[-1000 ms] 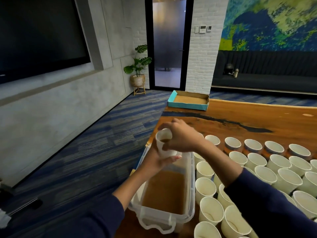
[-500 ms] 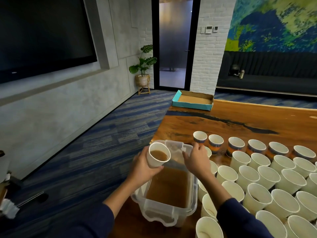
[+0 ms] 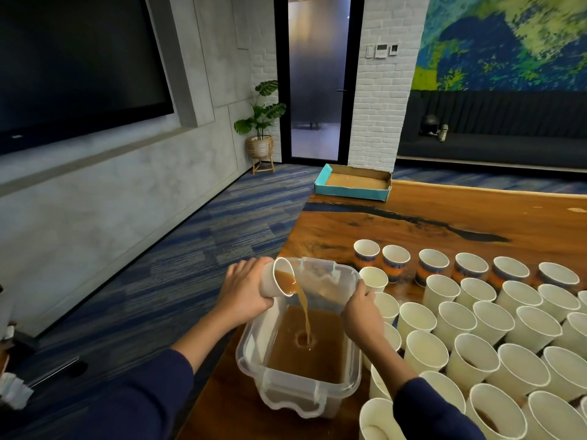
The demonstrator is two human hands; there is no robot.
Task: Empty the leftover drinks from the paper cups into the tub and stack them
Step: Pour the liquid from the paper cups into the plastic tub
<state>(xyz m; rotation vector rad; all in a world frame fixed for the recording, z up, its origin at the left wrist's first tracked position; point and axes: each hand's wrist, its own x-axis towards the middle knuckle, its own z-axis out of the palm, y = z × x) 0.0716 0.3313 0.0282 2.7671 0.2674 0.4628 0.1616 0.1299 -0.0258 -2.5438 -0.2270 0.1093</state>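
My left hand (image 3: pixel 243 292) grips a white paper cup (image 3: pixel 275 277) tipped on its side over the left rim of the clear plastic tub (image 3: pixel 352 373). A thin stream of brown drink runs from the cup into the brown liquid that fills the tub's bottom. My right hand (image 3: pixel 360 308) holds the tub's right rim near its far corner. Several more white paper cups (image 3: pixel 476 357) stand upright in rows on the wooden table to the right of the tub, some with brown dregs inside.
The tub sits at the table's (image 3: pixel 444 217) left edge, with blue carpet floor below to the left. A shallow teal cardboard tray (image 3: pixel 352 187) lies at the table's far corner. A potted plant (image 3: pixel 262 128) stands by the glass door.
My left hand has tilted the cup from upright to its side, and the drink now pours out. My right hand has slid to the tub's right rim.
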